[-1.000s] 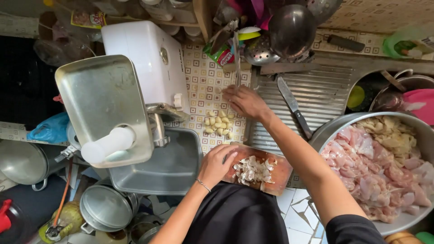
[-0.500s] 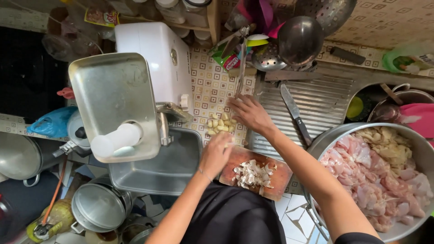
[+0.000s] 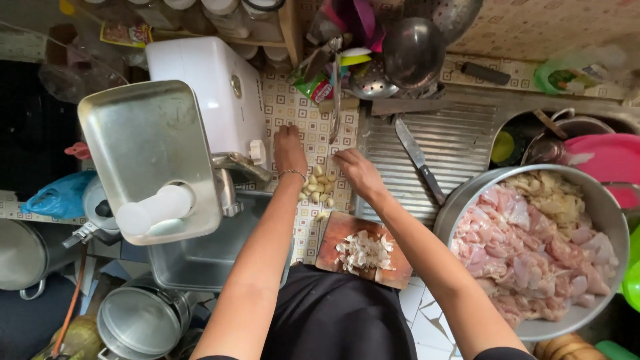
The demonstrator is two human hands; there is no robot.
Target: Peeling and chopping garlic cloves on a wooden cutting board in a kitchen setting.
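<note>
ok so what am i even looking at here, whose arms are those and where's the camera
The camera sits on a person's head and looks straight down, so the two bare arms reaching up from the bottom of the picture are that person's own. There is only this one view.

Both hands reach to a small heap of peeled garlic cloves on the tiled counter. The left hand rests beside the heap; the right hand is at its other side. Whether either one grips a clove cannot be seen.

Nearer the body lies a wooden cutting board with chopped garlic on it. To the left stands a white meat grinder with a metal tray. To the right, a knife lies on the ribbed drainboard, next to a big metal bowl full of raw chicken.
</note>
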